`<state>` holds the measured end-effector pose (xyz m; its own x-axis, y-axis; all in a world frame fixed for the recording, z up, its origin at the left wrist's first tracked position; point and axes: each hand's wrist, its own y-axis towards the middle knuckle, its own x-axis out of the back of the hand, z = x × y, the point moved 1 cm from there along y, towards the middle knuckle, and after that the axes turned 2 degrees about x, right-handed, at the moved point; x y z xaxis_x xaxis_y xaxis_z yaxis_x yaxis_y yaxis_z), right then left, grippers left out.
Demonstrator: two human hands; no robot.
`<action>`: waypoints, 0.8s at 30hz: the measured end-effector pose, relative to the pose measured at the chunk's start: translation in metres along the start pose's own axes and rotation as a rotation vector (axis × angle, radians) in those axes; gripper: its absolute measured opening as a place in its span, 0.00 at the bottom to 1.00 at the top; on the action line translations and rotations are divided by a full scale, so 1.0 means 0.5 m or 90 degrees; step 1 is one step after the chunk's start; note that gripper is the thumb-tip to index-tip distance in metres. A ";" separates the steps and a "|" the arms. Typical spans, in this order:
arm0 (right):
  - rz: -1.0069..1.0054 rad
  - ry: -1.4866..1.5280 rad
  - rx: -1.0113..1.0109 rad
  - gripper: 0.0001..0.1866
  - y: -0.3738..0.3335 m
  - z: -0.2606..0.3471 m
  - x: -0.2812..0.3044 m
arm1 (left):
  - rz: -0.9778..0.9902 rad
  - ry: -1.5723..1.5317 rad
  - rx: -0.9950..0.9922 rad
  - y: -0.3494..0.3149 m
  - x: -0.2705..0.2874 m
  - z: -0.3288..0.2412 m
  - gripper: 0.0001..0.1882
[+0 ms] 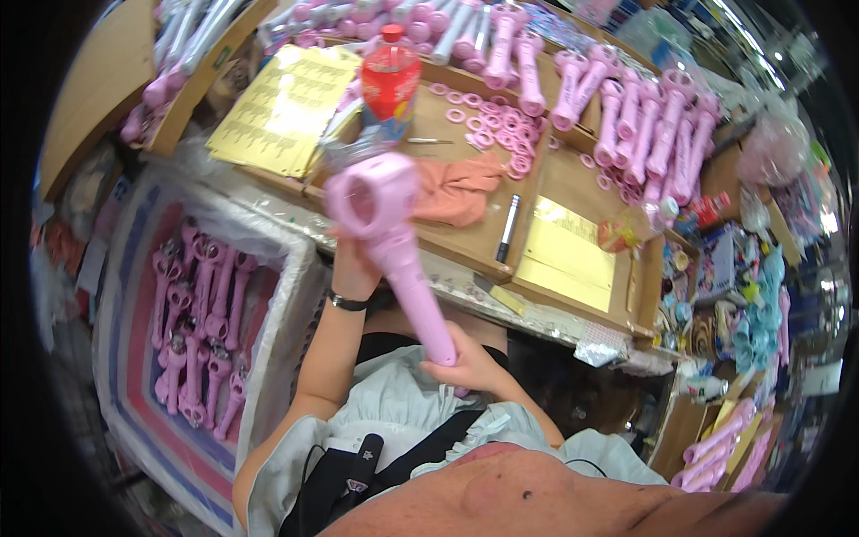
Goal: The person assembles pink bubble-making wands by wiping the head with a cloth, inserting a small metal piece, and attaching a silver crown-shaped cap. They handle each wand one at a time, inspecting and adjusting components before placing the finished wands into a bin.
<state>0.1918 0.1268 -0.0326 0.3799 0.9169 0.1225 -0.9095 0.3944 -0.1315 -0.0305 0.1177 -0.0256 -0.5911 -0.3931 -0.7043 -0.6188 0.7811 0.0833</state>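
A pink plastic wand (407, 268) with a hollow, round head and a long handle is held slantwise in front of my body, slightly blurred. My right hand (470, 362) is closed round the lower end of the handle. Behind the wand's neck, just under the head, my left hand (355, 268) grips it, its fingers mostly hidden. A black band circles the left wrist. A bit of pink shows beneath my right hand, too covered to make out.
Cardboard trays on the table hold pink rings (501, 125), an orange cloth (461, 188), a marker (508, 228) and yellow sheets (568, 259). A red-capped bottle (390, 85) stands behind. More pink wands (662, 134) are piled at the back; several lie in the lined box (300, 295) at left.
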 end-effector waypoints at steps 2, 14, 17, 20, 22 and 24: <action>0.126 -0.012 -0.074 0.31 0.005 0.003 0.028 | 0.166 -0.219 0.107 -0.021 -0.011 0.006 0.58; -0.206 -0.564 -0.187 0.24 0.167 -0.014 0.548 | -0.041 -0.240 0.106 -0.050 0.009 0.051 0.39; -0.184 -0.605 -0.151 0.27 0.174 -0.041 0.566 | -0.091 -0.162 0.065 -0.049 0.011 0.060 0.39; -0.208 -0.675 -0.099 0.25 0.161 -0.055 0.551 | -0.111 -0.105 0.054 -0.057 0.002 0.071 0.40; -0.264 -0.719 -0.034 0.22 0.148 -0.069 0.533 | -0.095 -0.057 0.050 -0.066 -0.006 0.076 0.40; -0.350 -0.760 0.033 0.19 0.138 -0.089 0.512 | -0.088 -0.059 0.070 -0.077 -0.012 0.081 0.41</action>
<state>0.2340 0.3913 -0.0542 0.3416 0.0099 0.9398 -0.7008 0.6690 0.2477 0.0179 0.1099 -0.0531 -0.4512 -0.4574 -0.7663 -0.6269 0.7736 -0.0925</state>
